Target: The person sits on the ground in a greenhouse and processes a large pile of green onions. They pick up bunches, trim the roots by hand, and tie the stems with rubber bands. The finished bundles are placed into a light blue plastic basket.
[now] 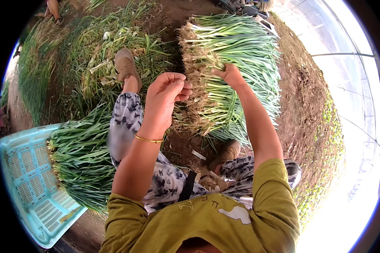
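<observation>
A large heap of green onions lies before me, with dry brown roots towards the left and green leaves towards the right. My right hand reaches onto this heap and grips a small bunch of green onions near the root end. Just left of the roots, my left hand hovers with curled fingers and the thumb drawn against them. Nothing shows between those fingers. A gold-coloured bangle circles the left wrist.
At the left, a light-blue plastic crate holds green onions with leaves over its side. Loose leaves and trimmings cover the soil ahead. Another person's leg shows at upper left. Clear plastic sheeting borders the right.
</observation>
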{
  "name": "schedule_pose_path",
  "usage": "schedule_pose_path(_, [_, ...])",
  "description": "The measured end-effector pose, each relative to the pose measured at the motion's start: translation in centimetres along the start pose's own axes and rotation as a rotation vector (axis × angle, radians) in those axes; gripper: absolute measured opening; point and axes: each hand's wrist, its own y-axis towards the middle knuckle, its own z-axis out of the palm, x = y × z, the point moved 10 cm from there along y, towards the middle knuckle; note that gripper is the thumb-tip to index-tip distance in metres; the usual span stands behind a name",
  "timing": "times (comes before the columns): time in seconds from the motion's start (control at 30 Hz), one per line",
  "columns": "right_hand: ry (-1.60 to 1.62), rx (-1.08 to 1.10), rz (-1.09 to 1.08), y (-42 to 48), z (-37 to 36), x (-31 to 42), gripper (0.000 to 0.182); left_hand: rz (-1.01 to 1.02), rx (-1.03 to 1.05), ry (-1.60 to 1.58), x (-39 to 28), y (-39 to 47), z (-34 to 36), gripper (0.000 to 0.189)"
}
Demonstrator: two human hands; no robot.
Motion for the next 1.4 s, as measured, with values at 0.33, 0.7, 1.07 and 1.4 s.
schedule_pose_path(0.33, [-0.318,-0.172,-0.075,2.4,2.1,-3.0,0.017,0.009,0.03,-0.014,-1.1,-0.3,0.5,0.015])
schedule_pose_path(0.7, [-0.033,-0.406,-0.075,0.6,-0.1,-4.5,0.019,0.006,0.041,-0.012,-0.8,-0.1,0.7,0.015])
schedule_pose_path(1.07, [-0.297,-0.316,-0.407,-10.6,-1.9,15.6,0.02,0.098,0.117,0.078,3.3,1.4,5.1,0.052])
schedule_pose_path(1.4, [-0.099,0.069,-0.497,-14.7,-1.7,13.5,0.054,0.288,-0.024,0.228,2.0,2.0,3.7,0.04])
